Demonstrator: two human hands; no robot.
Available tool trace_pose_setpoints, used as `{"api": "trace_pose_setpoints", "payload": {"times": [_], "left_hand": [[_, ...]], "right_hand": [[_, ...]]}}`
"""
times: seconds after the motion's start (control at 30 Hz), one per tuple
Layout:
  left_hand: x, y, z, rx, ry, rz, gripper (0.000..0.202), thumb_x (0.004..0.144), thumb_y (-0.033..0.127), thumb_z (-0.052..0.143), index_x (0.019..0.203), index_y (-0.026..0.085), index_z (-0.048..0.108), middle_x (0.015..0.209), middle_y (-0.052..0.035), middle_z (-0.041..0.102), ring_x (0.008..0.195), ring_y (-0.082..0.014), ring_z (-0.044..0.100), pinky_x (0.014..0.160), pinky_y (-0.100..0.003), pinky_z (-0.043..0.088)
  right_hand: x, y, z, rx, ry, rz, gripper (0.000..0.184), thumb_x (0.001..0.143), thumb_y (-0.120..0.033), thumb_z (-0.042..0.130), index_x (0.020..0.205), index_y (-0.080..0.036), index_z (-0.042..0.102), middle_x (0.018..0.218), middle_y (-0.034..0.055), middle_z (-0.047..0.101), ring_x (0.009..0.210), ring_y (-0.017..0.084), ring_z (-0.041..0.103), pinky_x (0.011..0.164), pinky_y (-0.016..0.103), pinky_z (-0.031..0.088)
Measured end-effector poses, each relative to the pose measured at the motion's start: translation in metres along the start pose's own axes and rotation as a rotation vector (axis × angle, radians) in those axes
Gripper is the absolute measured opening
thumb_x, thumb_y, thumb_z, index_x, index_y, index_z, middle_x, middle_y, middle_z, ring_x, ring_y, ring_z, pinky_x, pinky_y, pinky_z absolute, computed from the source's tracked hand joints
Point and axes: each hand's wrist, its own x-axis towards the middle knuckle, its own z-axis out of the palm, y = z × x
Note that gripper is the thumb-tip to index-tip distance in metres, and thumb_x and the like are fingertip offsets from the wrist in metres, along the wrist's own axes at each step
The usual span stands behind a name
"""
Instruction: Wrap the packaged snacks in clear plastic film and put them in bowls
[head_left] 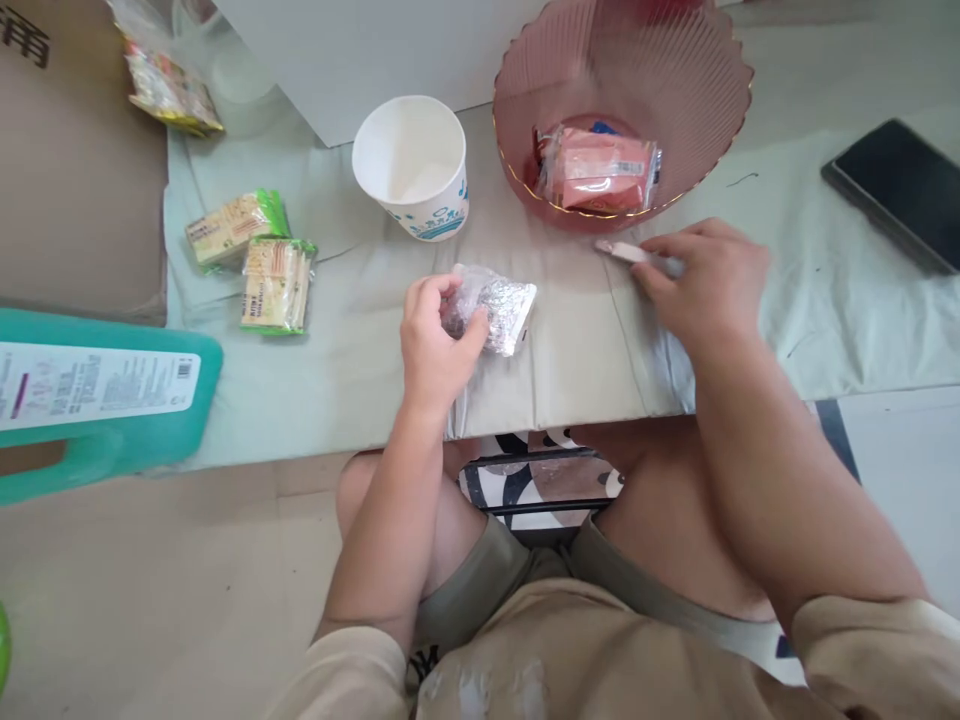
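Observation:
My left hand (442, 340) grips a crumpled silver foil packet (506, 305) on the covered table, with thumb and fingers on its left part. My right hand (709, 280) is closed around a slim pale stick-like tool (622, 251) with a pinkish tip. The tool points left, low over the tabletop, and its exact kind cannot be made out. Just beyond it stands a pink ribbed bowl (697, 120) with a gold rim, holding red-pink snack packets (604, 170). A white paper cup (427, 215) with blue print is upright behind my left hand.
Two green-edged cracker packets (277, 285) lie at left, near a teal bottle (150, 425) on its side. A cardboard box (75, 180) and a colourful snack bag (172, 90) are at far left. A black phone (904, 190) rests at right. The table's front edge is above my knees.

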Motion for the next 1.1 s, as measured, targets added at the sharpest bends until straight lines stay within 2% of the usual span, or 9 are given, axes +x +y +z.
{"api": "trace_pose_setpoints", "payload": {"times": [0.1,0.17,0.3,0.4,0.47,0.63,0.73,0.9,1.1], "left_hand": [[0.002,-0.001,-0.003,-0.131,0.027,-0.14,0.012,0.085,0.019,0.063,0.096,0.022,0.066,0.105,-0.0046,0.071,0.097,-0.0176,0.068,0.087,-0.03,0.058],[0.003,-0.001,-0.004,-0.286,0.05,-0.257,0.005,0.085,0.021,0.063,0.088,0.022,0.066,0.092,-0.0026,0.071,0.085,-0.0164,0.068,0.075,-0.029,0.057],[0.004,0.006,-0.003,-0.675,-0.032,-0.494,0.008,0.077,0.02,0.068,0.075,0.021,0.06,0.08,-0.0015,0.069,0.072,-0.0151,0.066,0.062,-0.026,0.053],[0.003,0.013,-0.002,-0.838,-0.145,-0.561,0.014,0.074,0.019,0.073,0.079,0.022,0.059,0.08,-0.001,0.068,0.069,-0.0153,0.065,0.061,-0.028,0.054],[0.002,0.017,-0.004,-0.872,-0.144,-0.54,0.02,0.074,0.019,0.075,0.087,0.024,0.06,0.079,0.0001,0.066,0.067,-0.0154,0.065,0.062,-0.029,0.054],[0.0,0.016,-0.007,-0.666,-0.073,-0.363,0.019,0.071,0.021,0.078,0.086,0.023,0.067,0.08,-0.0003,0.067,0.072,-0.0148,0.064,0.069,-0.029,0.054],[0.002,0.01,-0.005,-0.584,-0.016,-0.323,0.01,0.072,0.021,0.074,0.078,0.022,0.067,0.078,0.0,0.066,0.066,-0.0117,0.057,0.06,-0.025,0.048],[0.01,0.004,-0.003,-0.554,0.065,-0.356,0.009,0.073,0.018,0.071,0.076,0.022,0.064,0.077,0.0016,0.062,0.053,-0.0072,0.043,0.045,-0.022,0.034],[0.013,-0.007,-0.009,-0.479,0.131,-0.297,0.009,0.079,0.02,0.072,0.08,0.023,0.064,0.081,0.0011,0.062,0.059,-0.009,0.051,0.052,-0.023,0.043]], "right_hand": [[0.002,0.007,-0.005,-0.025,0.099,0.087,0.027,0.094,-0.03,0.056,0.115,-0.022,0.072,0.125,0.0208,0.068,0.126,0.045,0.051,0.102,0.065,0.032],[0.002,0.008,-0.002,0.04,0.144,0.065,0.026,0.092,-0.029,0.055,0.111,-0.023,0.073,0.122,0.0211,0.068,0.125,0.044,0.051,0.103,0.065,0.031],[-0.01,-0.01,0.015,0.312,0.154,-0.312,0.035,0.085,-0.023,0.053,0.114,-0.022,0.07,0.119,0.0158,0.072,0.116,0.034,0.062,0.103,0.053,0.045],[-0.022,-0.038,0.03,0.404,-0.01,-0.6,0.056,0.076,-0.018,0.051,0.13,-0.022,0.065,0.136,0.0122,0.068,0.126,0.031,0.062,0.107,0.051,0.048],[-0.028,-0.053,0.035,0.388,-0.093,-0.655,0.06,0.075,-0.015,0.049,0.133,-0.022,0.066,0.135,0.0115,0.069,0.125,0.03,0.063,0.108,0.05,0.047],[-0.027,-0.06,0.033,0.398,-0.131,-0.559,0.043,0.084,-0.016,0.048,0.115,-0.024,0.076,0.109,0.0108,0.072,0.1,0.025,0.068,0.092,0.043,0.054],[-0.023,-0.052,0.028,0.442,-0.06,-0.495,0.031,0.087,-0.018,0.05,0.095,-0.025,0.079,0.099,0.0093,0.071,0.091,0.024,0.068,0.088,0.043,0.055],[-0.024,-0.042,0.023,0.541,0.026,-0.378,0.025,0.082,-0.017,0.054,0.083,-0.025,0.077,0.101,0.0074,0.073,0.099,0.026,0.071,0.095,0.048,0.055],[-0.021,-0.035,0.024,0.683,0.08,-0.296,0.023,0.083,-0.015,0.051,0.085,-0.023,0.072,0.104,0.0088,0.075,0.104,0.025,0.072,0.096,0.046,0.055]]}}
